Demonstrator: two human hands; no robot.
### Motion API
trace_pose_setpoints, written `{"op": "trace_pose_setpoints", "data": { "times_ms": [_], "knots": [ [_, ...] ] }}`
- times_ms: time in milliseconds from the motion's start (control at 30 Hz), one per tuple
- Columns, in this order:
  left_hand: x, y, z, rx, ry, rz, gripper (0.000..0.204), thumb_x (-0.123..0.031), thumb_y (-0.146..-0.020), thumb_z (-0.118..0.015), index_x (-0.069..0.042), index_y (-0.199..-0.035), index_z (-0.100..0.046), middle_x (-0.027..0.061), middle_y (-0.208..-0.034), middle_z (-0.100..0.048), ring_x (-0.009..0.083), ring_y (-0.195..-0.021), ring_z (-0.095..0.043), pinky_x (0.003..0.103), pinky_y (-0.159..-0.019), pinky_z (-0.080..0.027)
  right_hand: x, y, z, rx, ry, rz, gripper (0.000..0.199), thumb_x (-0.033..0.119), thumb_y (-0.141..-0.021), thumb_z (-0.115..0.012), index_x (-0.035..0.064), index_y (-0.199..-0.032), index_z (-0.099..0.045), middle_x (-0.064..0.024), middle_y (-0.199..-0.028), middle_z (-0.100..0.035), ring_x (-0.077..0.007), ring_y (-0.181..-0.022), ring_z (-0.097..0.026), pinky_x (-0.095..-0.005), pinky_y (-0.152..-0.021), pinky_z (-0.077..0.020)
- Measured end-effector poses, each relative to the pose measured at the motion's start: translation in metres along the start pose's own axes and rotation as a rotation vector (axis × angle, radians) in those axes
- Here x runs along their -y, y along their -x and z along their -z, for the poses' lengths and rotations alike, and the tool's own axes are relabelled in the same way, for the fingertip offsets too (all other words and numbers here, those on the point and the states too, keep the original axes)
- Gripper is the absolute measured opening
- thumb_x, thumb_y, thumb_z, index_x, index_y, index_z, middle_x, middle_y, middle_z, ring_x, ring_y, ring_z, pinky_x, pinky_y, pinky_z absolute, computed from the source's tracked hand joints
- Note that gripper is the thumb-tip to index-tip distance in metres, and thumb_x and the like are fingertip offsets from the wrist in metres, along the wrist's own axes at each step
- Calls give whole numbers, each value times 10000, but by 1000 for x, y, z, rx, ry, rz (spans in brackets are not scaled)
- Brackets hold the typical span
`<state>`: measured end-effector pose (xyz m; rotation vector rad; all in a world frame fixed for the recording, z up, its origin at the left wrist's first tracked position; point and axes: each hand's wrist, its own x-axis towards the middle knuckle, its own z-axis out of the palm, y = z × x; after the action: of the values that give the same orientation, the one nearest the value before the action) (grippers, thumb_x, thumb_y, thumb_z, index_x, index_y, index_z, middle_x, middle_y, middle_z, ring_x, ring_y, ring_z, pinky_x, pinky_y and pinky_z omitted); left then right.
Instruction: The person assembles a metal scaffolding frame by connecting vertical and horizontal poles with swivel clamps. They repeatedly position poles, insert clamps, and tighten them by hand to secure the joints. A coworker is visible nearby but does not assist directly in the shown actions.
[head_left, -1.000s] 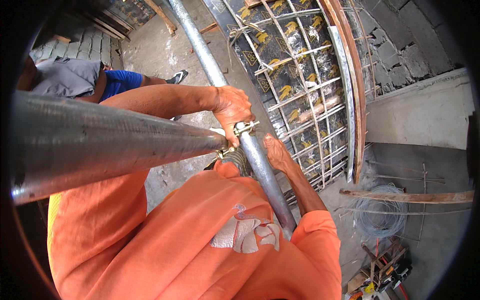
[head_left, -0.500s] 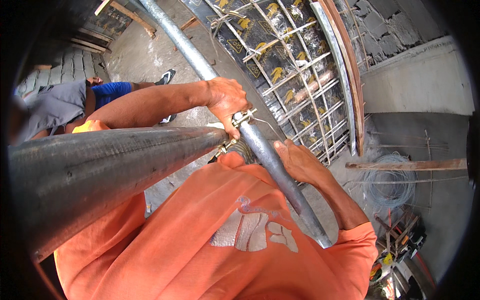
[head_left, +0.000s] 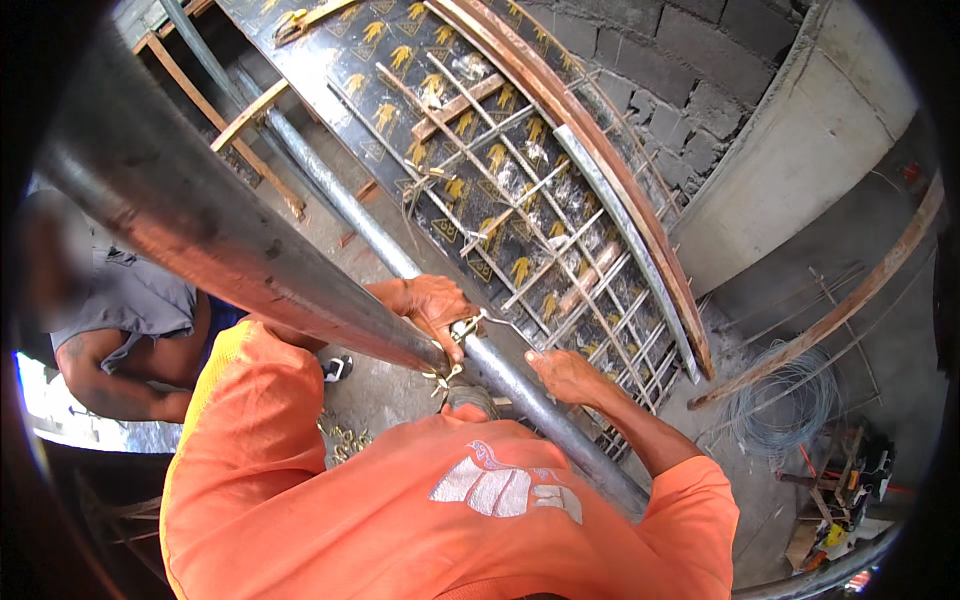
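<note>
At the far left, well away from both hands, a person in a grey sleeveless top (head_left: 135, 300) crouches low, one bare arm bent toward the ground. Across the upper left runs a thick steel pipe (head_left: 210, 235), close to the camera and blurred, slanting down to the right until its end meets the coupler just under the left hand. Below it the orange shirt (head_left: 400, 500) with a pale print fills the lower middle of the view.

The left hand (head_left: 432, 305) comes in along an orange-sleeved arm and is closed over the scaffold tube (head_left: 380, 245), fingers curled around it right above the brass-coloured coupler (head_left: 458, 345) that clamps the two pipes together. The tube itself runs from the upper left, passes under that hand, and goes on down to the right past the shirt's shoulder.

Just right of the coupler, the right hand (head_left: 565, 375) lies on the same tube lower down, palm down with fingers loosely spread along the metal; whether it truly grips the tube cannot be told.

Beyond both hands, upward and to the right, a dark formwork panel (head_left: 400, 110) with yellow marks carries a mesh of reinforcing bars (head_left: 530, 215), edged by curved timber strips (head_left: 610, 160). Farther right stand a block wall (head_left: 680, 70) and a coil of wire (head_left: 780, 405) on the ground.
</note>
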<state>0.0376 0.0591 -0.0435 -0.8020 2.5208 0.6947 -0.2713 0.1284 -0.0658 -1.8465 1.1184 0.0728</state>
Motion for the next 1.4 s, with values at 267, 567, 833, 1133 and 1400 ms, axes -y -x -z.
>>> {"op": "trace_pose_setpoints", "data": {
  "times_ms": [267,567,833,1133,1400],
  "knots": [
    [-7,13,-19,-513,609,216,581,-533,-1049,-447,7,-1047,-661,192,-913,-720,351,-872,-707,460,-789,-535,-46,-45,-39,-125,14,143,648,531,-1070,-412,-58,-1012,-676,-351,-974,-683,-519,-967,-660,-569,-866,-501],
    [-16,-19,-20,-749,332,650,502,-503,-1032,-527,-31,-1096,-682,238,-817,-717,435,-802,-713,542,-760,-544,-81,-122,-79,-126,5,221,741,550,-1069,-387,-64,-1473,-481,-388,-1251,-629,-520,-1196,-614,-525,-1023,-483],
    [-18,-15,-20,-743,294,635,446,-442,-1022,-547,-27,-1068,-703,236,-851,-733,443,-829,-719,553,-779,-557,-90,-124,-84,-29,-42,351,769,602,-1082,-207,-42,-1293,-570,-344,-1163,-651,-515,-1161,-606,-520,-980,-468],
    [-12,-20,-26,-734,271,700,469,-490,-1007,-574,-39,-1012,-702,211,-743,-707,424,-753,-713,533,-733,-555,-75,-110,-76,-48,-169,333,815,672,-1063,-111,5,-901,-550,-226,-765,-543,-389,-734,-537,-501,-735,-445],
    [-15,-17,-22,-714,288,732,500,-493,-984,-565,-14,-996,-708,240,-749,-705,438,-758,-717,540,-760,-565,-58,-84,-57,9,-92,209,817,649,-1077,-154,-43,-1004,-585,-319,-831,-574,-485,-810,-570,-546,-795,-448]
  ]
}}
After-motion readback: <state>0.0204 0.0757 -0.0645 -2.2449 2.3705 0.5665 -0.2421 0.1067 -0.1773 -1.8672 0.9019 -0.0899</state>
